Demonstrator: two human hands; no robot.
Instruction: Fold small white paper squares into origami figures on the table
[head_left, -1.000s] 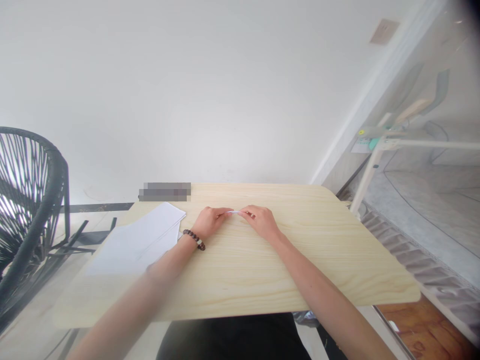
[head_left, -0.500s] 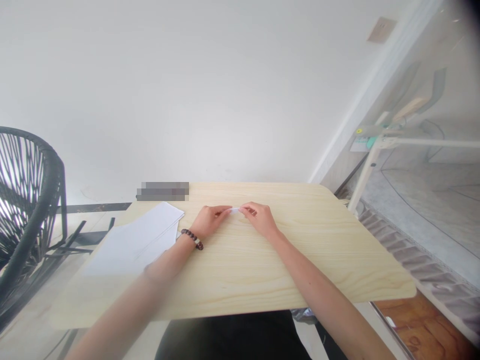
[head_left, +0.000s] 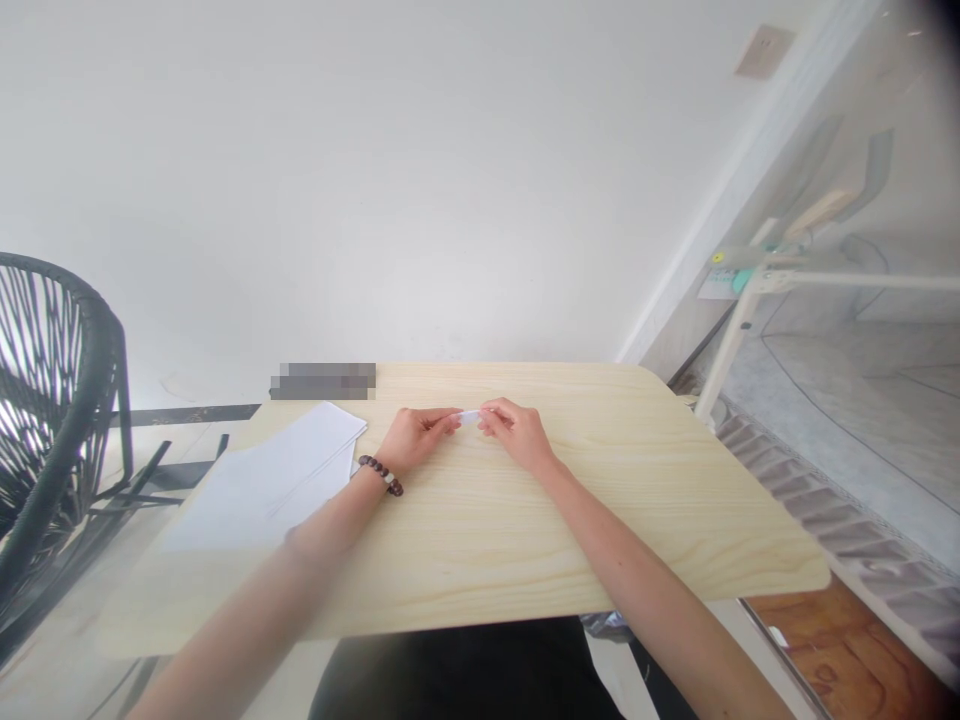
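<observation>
Indoors, the head view showed the left hand (head_left: 411,437) and right hand (head_left: 520,434) pinching opposite ends of a small white strip (head_left: 469,416) over the table (head_left: 660,520), apparently a two-handed holding step whose next move likely called for an even pinch.

The head-worn camera looks forward and down across the table (head_left: 660,490) toward the wall (head_left: 420,190).

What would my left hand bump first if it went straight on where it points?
Likely your right hand: its fingers pinch the other end of the white strip your left hand holds, though exact depth is unclear.
</observation>
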